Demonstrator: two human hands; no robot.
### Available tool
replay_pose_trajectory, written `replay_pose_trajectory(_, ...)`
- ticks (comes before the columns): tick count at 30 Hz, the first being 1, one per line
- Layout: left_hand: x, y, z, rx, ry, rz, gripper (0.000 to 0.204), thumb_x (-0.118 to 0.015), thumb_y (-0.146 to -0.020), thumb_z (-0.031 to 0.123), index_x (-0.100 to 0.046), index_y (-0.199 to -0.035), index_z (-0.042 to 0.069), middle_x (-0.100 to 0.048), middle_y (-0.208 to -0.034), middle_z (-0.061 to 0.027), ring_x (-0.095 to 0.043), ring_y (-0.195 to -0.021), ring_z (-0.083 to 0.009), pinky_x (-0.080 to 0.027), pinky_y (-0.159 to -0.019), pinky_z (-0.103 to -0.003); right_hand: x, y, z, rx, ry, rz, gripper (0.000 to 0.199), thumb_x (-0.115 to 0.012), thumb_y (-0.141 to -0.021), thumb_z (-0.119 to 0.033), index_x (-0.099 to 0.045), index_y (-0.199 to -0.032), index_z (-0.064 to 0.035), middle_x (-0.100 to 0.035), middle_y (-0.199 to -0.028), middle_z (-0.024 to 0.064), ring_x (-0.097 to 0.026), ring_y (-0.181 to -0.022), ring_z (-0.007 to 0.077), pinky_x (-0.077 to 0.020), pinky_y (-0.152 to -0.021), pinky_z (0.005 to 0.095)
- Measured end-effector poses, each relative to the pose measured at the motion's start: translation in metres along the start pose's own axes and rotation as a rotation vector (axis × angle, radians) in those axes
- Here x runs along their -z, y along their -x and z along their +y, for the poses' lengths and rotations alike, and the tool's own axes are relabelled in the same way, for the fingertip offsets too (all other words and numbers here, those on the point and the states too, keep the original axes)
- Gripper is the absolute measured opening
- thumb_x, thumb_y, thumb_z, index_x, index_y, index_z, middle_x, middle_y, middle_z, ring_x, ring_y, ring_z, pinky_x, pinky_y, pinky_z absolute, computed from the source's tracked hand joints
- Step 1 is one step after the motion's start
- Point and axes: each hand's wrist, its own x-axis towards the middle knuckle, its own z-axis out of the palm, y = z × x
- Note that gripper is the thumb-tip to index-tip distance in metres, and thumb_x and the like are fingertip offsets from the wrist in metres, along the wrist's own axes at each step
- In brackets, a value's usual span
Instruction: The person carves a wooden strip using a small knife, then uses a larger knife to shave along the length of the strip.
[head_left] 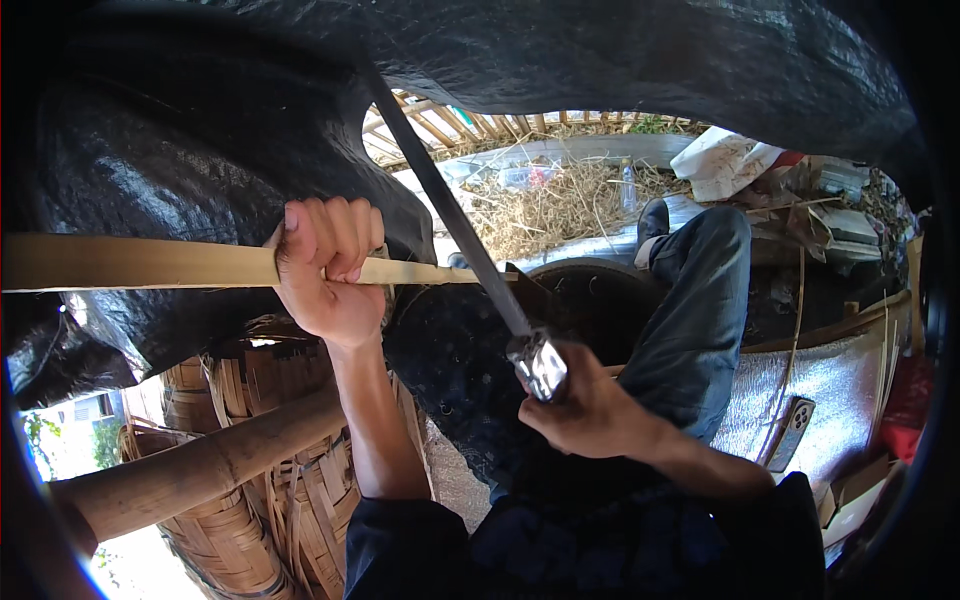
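Observation:
My left hand [335,262] is closed round a long, flat, pale bamboo strip [140,263], which runs from the left edge of the view toward the middle. In my right hand [590,405] is the handle of a long knife with a straight dark blade [445,195]. Bright shiny metal shows where blade and handle meet. The blade slants up and to the left, across the right end of the strip. Whether blade and strip touch there I cannot tell. Dark cloth [450,370] covers my left leg; my other leg, in blue jeans [700,310], is bent at the right.
Black plastic sheeting [640,50] hangs overhead and at the left. Woven bamboo baskets [225,530] stand lower left, behind a thick bamboo pole [210,465]. Straw [545,205] and a clear bottle [628,185] lie ahead. A phone [791,433] rests on silvery sheeting at right.

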Motion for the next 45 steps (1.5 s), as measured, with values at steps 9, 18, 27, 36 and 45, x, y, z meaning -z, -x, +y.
replay_pose_trajectory(9,0.004,0.002,0.0,0.009,0.0,0.04,0.041,-0.035,-0.091,0.025,-0.022,-0.054,0.014,-0.021,-0.046,0.0035,-0.016,-0.042,-0.0062,-0.016,-0.045,-0.023,0.004,-0.004,-0.018,0.16,0.125,0.113,0.024,-0.058,-0.069,-0.006,-0.049,-0.089,0.003,-0.052,-0.067,0.0111,-0.051,-0.058,0.0188,-0.0415,-0.055,0.0329)
replay_pose_trajectory(18,-0.003,0.0,0.001,0.006,-0.023,0.112,0.041,-0.035,-0.09,0.024,-0.022,-0.053,0.015,-0.02,-0.045,0.0034,-0.016,-0.042,-0.006,-0.016,-0.044,-0.023,-0.008,-0.003,0.045,-0.006,0.164,0.216,0.026,-0.057,-0.068,-0.009,-0.05,-0.088,0.0045,-0.058,-0.071,0.0131,-0.058,-0.063,0.0237,-0.0451,-0.056,0.0369)
replay_pose_trajectory(27,0.002,-0.001,-0.001,0.045,-0.018,-0.042,0.041,-0.035,-0.091,0.025,-0.022,-0.054,0.014,-0.021,-0.046,0.0036,-0.016,-0.043,-0.006,-0.017,-0.045,-0.024,0.01,0.0,0.014,-0.205,-0.035,-0.039,0.025,-0.058,-0.07,-0.011,-0.049,-0.087,0.0043,-0.054,-0.069,0.0116,-0.057,-0.066,0.0198,-0.0449,-0.061,0.0325)
replay_pose_trajectory(36,-0.003,-0.003,-0.002,0.026,-0.022,-0.029,0.042,-0.038,-0.09,0.024,-0.022,-0.053,0.013,-0.021,-0.046,0.0033,-0.017,-0.042,-0.0064,-0.017,-0.045,-0.025,0.001,-0.005,0.019,-0.222,0.012,-0.068,0.025,-0.058,-0.07,-0.012,-0.049,-0.087,0.0044,-0.055,-0.071,0.0124,-0.057,-0.067,0.0197,-0.0447,-0.062,0.0325)
replay_pose_trajectory(45,-0.013,-0.004,-0.002,0.001,-0.05,-0.007,0.042,-0.039,-0.089,0.022,-0.024,-0.052,0.011,-0.02,-0.045,0.0021,-0.018,-0.041,-0.0071,-0.017,-0.045,-0.026,-0.009,0.001,0.028,-0.076,-0.099,0.082,0.026,-0.056,-0.07,-0.009,-0.049,-0.09,0.0044,-0.054,-0.066,0.01,-0.055,-0.059,0.0161,-0.0442,-0.055,0.0279)
